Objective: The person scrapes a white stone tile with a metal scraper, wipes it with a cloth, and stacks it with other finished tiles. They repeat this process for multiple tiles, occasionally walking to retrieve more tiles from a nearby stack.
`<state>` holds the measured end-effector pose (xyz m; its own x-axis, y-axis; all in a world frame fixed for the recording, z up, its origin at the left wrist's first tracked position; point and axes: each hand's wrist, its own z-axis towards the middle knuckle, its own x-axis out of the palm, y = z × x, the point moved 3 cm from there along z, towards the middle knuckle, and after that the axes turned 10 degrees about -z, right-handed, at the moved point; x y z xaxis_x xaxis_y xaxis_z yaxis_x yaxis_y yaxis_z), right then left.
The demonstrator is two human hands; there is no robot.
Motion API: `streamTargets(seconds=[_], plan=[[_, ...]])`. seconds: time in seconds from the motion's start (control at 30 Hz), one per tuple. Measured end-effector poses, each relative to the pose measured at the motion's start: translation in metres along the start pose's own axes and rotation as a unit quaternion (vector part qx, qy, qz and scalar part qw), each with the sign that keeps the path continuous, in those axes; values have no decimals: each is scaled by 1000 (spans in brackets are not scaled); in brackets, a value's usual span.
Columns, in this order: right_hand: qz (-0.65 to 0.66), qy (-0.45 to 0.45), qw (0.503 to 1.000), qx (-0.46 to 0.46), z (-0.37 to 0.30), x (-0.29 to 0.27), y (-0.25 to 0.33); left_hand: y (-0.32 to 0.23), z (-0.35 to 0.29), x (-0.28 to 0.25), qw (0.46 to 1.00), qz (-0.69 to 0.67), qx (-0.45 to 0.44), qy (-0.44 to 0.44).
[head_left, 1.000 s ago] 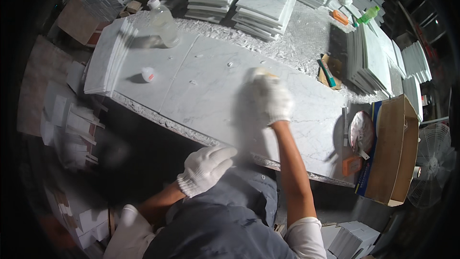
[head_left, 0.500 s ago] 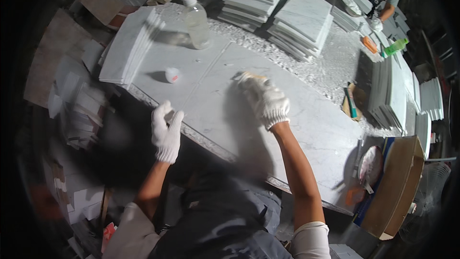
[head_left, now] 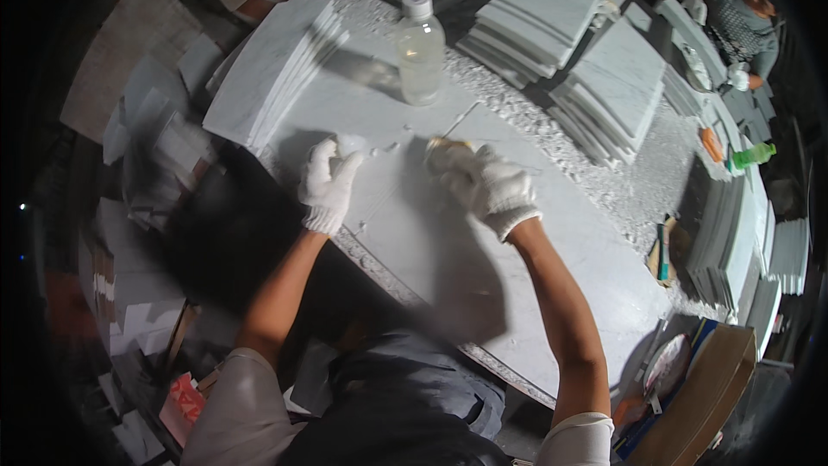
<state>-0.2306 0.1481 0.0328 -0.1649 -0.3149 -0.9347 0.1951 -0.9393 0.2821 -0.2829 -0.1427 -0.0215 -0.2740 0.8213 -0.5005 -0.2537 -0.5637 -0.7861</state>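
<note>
On the pale marble slab [head_left: 392,242], my right hand [head_left: 496,181], in a white knit glove, grips a yellowish-beige pad [head_left: 448,152] that rests against the surface. Its exact kind is partly covered by the fingers. My left hand [head_left: 329,185], gloved the same way, is at the slab's left part. Its thumb and fingers close around a small white round object [head_left: 350,143], most of which the glove hides. Beyond both hands stands a clear plastic bottle [head_left: 420,60] with a white cap, holding cloudy liquid.
Stacked marble tiles [head_left: 276,69] lie at the left, with more stacks [head_left: 608,95] behind. White rubble [head_left: 552,134] borders the slab's far side. A cardboard box [head_left: 703,397] and a round disc [head_left: 666,362] sit at right. A co-worker [head_left: 742,34] is at far right, near a green bottle [head_left: 755,155].
My left hand has moved forward onto the slab and reached the small white object. My right hand keeps the pad on the slab. The view has shifted, so the surroundings appear lower and further right.
</note>
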Motion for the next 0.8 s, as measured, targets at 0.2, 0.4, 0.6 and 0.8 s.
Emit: streamTargets(seconds=[0.2,0.4,0.6,0.8], plan=[[-151,207,921,295,70,-30,29,5,-1,1,985,-164,-51,-32],[59,77,990,-103,7,62,60,3,-2,-4,972,-187,-97,-108],[40,-26,982,184,-37,13,-37,8,-1,-4,921,-372,-70,-96],[-38,152,986,63,-35,5,106,9,10,-16,930,-334,-144,-48]])
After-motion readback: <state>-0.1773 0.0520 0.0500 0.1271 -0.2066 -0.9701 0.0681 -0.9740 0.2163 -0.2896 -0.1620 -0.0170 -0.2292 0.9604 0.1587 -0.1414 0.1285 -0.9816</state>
